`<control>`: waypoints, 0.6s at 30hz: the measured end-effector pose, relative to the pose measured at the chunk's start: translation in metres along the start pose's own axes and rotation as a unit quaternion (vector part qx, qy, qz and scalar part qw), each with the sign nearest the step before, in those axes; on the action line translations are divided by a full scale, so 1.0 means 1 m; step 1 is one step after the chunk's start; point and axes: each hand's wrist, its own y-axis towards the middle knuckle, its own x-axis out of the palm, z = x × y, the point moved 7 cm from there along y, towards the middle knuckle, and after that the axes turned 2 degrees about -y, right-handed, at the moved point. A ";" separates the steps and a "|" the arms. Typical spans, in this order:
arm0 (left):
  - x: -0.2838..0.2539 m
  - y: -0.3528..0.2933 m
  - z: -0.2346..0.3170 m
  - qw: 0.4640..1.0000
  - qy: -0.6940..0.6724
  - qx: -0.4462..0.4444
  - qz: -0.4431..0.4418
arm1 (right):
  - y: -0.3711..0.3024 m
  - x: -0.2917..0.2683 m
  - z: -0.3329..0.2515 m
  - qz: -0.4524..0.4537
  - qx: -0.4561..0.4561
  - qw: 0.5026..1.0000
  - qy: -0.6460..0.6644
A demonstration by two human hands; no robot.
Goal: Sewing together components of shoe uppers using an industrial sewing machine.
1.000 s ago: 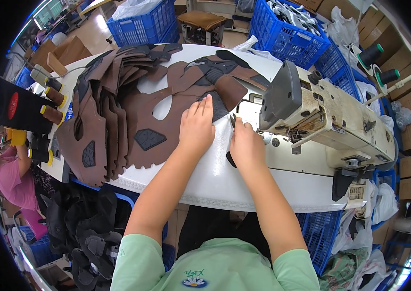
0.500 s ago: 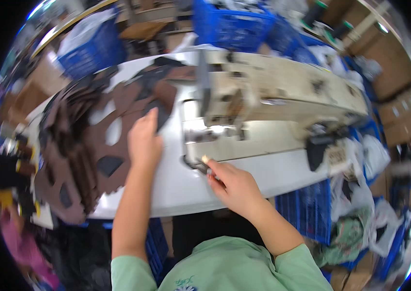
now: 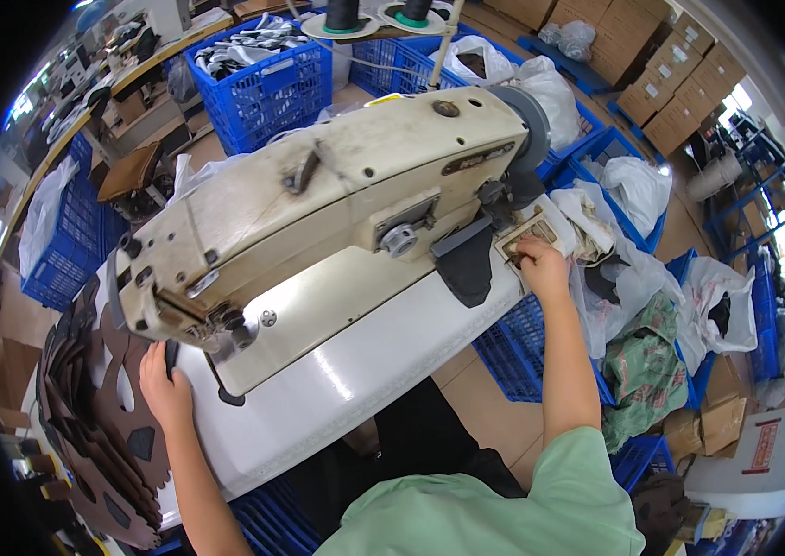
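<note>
My left hand (image 3: 166,387) rests at the left end of the white sewing table, fingers stretched out and thumb apart, beside the head of a cream sewing machine (image 3: 318,199). It touches the edge of brown cut material pieces (image 3: 107,408) with dark patches, stacked and overlapping; a dark strip shows by the thumb. At the table's right end, my right hand (image 3: 545,269) reaches into a small shallow tray (image 3: 533,228). Its fingers are bent together and the tips are hidden, so what they grip cannot be made out. A dark flap (image 3: 467,269) hangs beside the tray.
Blue crates (image 3: 267,97) stand behind the machine, below two dark thread spools (image 3: 343,17). White plastic bags (image 3: 638,185) and a green sack (image 3: 643,366) crowd the right side. Another blue crate (image 3: 513,347) sits under the table edge. Cardboard boxes (image 3: 689,88) are stacked farther back.
The view has swung right. My right hand has gone from the table near the needle, where it held a small tool, to the tray. My left hand stays by the brown pieces.
</note>
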 end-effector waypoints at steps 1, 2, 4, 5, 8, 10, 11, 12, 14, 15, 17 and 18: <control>-0.002 -0.001 -0.002 1.000 0.010 -0.005 -0.005 | -0.001 0.004 0.011 -0.022 0.026 0.999 -0.018; -0.001 -0.002 -0.006 1.000 0.021 -0.002 0.003 | 0.001 0.007 0.019 -0.043 0.051 0.997 -0.037; -0.002 -0.006 -0.011 1.000 0.022 -0.004 0.001 | 0.025 -0.004 0.026 0.024 0.089 0.995 -0.027; -0.002 -0.005 -0.010 1.000 0.018 -0.010 0.001 | 0.041 -0.012 0.031 0.091 0.122 0.988 -0.022; -0.002 -0.001 -0.002 1.000 0.005 0.002 -0.006 | 0.108 -0.004 0.039 0.118 0.113 0.984 -0.067; -0.002 0.000 -0.002 1.000 0.001 0.003 -0.015 | 0.141 0.007 0.036 0.099 0.145 0.975 -0.135; -0.003 0.000 0.000 1.000 0.002 0.004 -0.011 | 0.151 0.018 0.042 0.012 0.210 0.963 -0.170; -0.002 -0.002 0.001 1.000 -0.001 -0.004 -0.011 | 0.153 0.027 0.049 -0.076 0.272 0.938 -0.203; -0.007 -0.001 0.007 1.000 -0.014 -0.014 -0.012 | 0.156 0.031 0.045 -0.096 0.294 0.931 -0.196; -0.006 0.000 0.006 1.000 -0.011 -0.014 -0.010 | 0.155 0.035 0.045 -0.115 0.318 0.921 -0.192; -0.006 -0.003 0.004 1.000 -0.003 -0.011 0.013 | 0.158 0.035 0.052 -0.104 0.319 0.924 -0.182; -0.006 -0.003 0.002 1.000 -0.002 -0.009 0.013 | 0.159 0.035 0.056 -0.093 0.320 0.926 -0.174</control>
